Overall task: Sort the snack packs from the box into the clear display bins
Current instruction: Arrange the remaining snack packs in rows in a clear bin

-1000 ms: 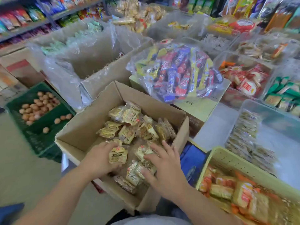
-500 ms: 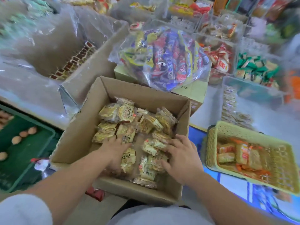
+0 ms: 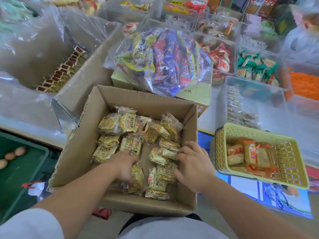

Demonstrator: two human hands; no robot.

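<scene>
Reaching into the cardboard box (image 3: 81, 152), the left hand (image 3: 124, 168) is curled round one of the snack packs (image 3: 120, 123) near the front wall; the right hand (image 3: 194, 169) is closed on others beside the right wall. Bare cardboard is exposed between them. Beyond, clear bins (image 3: 250, 88) are seen.

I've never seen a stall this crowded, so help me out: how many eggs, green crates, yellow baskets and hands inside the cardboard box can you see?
Eggs in view: 3
Green crate: 1
Yellow basket: 1
Hands among the snack packs in the cardboard box: 2, left hand and right hand
Total: 7
</scene>
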